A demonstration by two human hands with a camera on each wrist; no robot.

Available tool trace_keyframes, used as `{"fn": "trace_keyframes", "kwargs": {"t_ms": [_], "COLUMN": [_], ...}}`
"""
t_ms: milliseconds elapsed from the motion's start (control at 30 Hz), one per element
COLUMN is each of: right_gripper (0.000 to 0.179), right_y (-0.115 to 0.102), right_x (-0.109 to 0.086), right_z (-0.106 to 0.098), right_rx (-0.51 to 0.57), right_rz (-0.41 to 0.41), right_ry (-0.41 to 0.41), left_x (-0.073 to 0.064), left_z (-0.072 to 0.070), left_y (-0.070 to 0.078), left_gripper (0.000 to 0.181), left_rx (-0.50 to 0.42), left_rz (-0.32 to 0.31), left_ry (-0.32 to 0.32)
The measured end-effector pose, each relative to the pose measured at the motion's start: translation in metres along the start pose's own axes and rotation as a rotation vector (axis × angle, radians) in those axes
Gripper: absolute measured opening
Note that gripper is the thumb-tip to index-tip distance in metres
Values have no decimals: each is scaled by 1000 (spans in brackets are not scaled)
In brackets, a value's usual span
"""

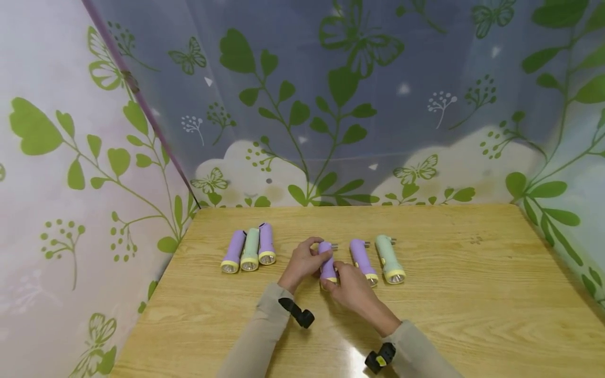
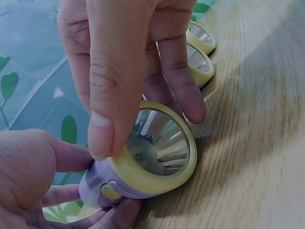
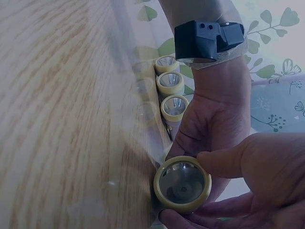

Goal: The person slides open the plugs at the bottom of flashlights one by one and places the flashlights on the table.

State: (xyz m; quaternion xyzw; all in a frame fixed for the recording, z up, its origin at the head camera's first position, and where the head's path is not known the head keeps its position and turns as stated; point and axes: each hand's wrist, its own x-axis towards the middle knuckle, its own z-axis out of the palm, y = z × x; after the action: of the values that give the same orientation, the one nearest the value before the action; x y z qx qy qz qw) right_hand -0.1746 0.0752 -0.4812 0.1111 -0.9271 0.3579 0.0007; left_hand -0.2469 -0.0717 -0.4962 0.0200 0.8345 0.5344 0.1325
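A purple flashlight [image 1: 325, 268] with a yellow rim lies between both hands, lens end toward me, metal plug prongs jutting from its far end. My left hand [image 1: 304, 263] holds its far part, thumb across the top. With thumb and fingers my right hand [image 1: 353, 287] grips it close to the lens end. In the left wrist view its yellow switch [image 2: 110, 192] shows beside the right fingers. The round lens [image 3: 182, 183] faces the right wrist camera. Right of the hands lie another purple flashlight [image 1: 360, 257] and a mint green flashlight [image 1: 389, 257], both with prongs out.
At the left, two purple flashlights [image 1: 233, 249] and a mint green flashlight [image 1: 250, 247] lie side by side, lenses toward me. The wooden table [image 1: 472, 294] meets patterned curtains [image 1: 283, 105] behind and at the sides. Black cameras [image 1: 302, 316] are strapped to both wrists.
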Motion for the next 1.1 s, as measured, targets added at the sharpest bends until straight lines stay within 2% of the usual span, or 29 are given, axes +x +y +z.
{"fn": "trace_keyframes", "kwargs": {"t_ms": [400, 733, 933, 1100], "right_gripper": [23, 31, 25, 35], "right_y": [0, 1, 2, 2], "right_x": [-1, -4, -5, -6], "right_z": [0, 0, 0, 0], "right_rx": [9, 0, -12, -24], "right_rz": [11, 7, 10, -4], "right_ry": [1, 10, -16, -6], "left_x": [0, 1, 0, -2], "left_z": [3, 6, 7, 7], "left_y": [-2, -4, -3, -2], "left_gripper": [48, 46, 46, 45], "left_rx": [4, 2, 32, 49], "left_rz": [12, 1, 12, 26], "left_ry": [12, 33, 35, 41]}}
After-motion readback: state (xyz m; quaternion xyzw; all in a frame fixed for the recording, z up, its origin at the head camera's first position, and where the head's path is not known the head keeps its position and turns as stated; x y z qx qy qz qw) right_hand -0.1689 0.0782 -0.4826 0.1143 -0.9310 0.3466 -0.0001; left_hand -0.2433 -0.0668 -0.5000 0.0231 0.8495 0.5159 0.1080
